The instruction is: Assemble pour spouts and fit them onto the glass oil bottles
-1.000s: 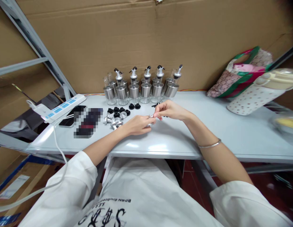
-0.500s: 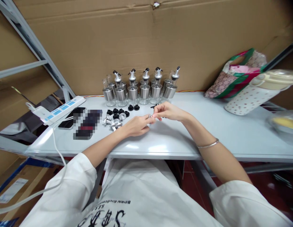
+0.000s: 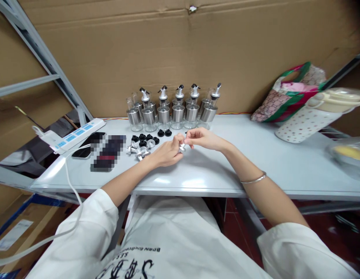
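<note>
My left hand (image 3: 168,152) is closed round a small silver spout piece (image 3: 182,147) above the front middle of the table. The fingers of my right hand (image 3: 201,138) are pinched together at the top of that piece; whatever they grip is too small to make out. Left of my hands lie several silver spout pieces (image 3: 139,153) and several black stoppers (image 3: 142,137). Behind them stand glass bottles with steel sleeves (image 3: 163,115), some topped with silver and black pourers (image 3: 180,92).
A power strip (image 3: 79,135) and two phones, one dark (image 3: 108,153), lie on the left of the table (image 3: 240,155). At the right are a patterned bag (image 3: 273,100), a dotted flask (image 3: 309,122) and a bowl (image 3: 350,155). Cardboard (image 3: 226,50) rises behind.
The silver piece in my left hand now shows more clearly, and the left fingers are more curled. My right hand has shifted slightly left.
</note>
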`<state>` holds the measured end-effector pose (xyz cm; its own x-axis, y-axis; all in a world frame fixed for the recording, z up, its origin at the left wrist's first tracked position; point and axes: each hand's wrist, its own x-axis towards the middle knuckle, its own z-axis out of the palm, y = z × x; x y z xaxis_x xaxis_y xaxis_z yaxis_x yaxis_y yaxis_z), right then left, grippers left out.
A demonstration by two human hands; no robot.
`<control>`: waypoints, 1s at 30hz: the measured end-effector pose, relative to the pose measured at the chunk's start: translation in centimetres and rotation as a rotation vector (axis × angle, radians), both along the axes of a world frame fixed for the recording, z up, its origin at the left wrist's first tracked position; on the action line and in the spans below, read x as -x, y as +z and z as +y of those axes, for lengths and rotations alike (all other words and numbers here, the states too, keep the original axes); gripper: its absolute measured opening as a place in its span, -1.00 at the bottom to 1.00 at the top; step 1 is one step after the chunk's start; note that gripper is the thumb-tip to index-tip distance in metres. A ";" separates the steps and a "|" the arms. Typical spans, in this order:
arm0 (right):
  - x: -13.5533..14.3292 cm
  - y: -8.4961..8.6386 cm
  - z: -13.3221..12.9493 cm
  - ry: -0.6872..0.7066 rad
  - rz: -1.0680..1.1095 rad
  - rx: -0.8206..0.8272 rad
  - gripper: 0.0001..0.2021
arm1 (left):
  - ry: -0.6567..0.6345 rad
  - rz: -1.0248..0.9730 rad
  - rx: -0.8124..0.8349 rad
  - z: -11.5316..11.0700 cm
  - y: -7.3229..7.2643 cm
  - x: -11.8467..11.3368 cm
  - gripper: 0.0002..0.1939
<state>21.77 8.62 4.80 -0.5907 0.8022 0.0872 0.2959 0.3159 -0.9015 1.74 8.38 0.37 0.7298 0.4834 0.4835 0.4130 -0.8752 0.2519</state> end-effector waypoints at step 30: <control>-0.3 1.2 -0.4 -0.161 0.016 -0.140 -0.58 | 0.630 0.402 0.036 3.3 2.5 3.3 -0.61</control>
<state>22.06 8.18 5.97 -0.4539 0.8654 0.2123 0.3385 0.3879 -0.8573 -1.51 11.68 2.89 0.4263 0.8790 0.2134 0.8998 -0.4363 -0.0003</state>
